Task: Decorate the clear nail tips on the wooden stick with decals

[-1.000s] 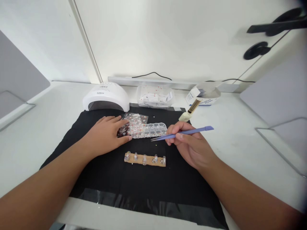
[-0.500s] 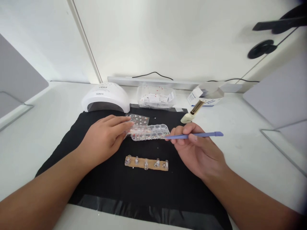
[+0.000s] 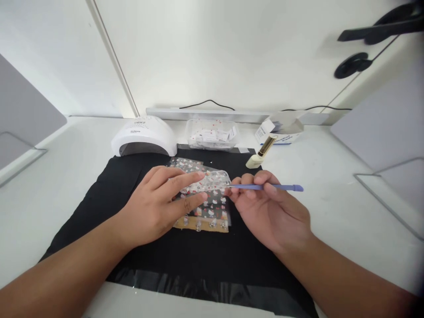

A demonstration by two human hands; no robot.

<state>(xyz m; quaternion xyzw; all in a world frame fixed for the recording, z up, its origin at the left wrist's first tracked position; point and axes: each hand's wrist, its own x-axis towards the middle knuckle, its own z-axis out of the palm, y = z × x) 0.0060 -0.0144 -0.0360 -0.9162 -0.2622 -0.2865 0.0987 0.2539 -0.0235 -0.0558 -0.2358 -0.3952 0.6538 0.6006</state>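
My left hand (image 3: 162,201) pinches a clear sticker sheet (image 3: 212,207) printed with small cartoon figures and holds it up over the black mat (image 3: 139,251). The sheet hangs in front of a clear compartment box of small beads (image 3: 215,179) and partly covers a tan strip (image 3: 205,225) carrying several clear nail tips. My right hand (image 3: 271,212) grips purple tweezers (image 3: 265,187), their tips pointing left and touching the right end of the bead box. A second sticker sheet (image 3: 185,163) lies flat behind.
A white nail lamp (image 3: 144,136) stands at the mat's back left. Behind the mat are a clear tub of small packets (image 3: 212,134), an open white box (image 3: 281,128) and a gold-capped bottle (image 3: 260,154) lying on its side. Grey panels flank both sides.
My left hand has lifted the sticker sheet and drawn it toward me, over the nail tip strip. The tweezers have swung closer to the bead box's right end.
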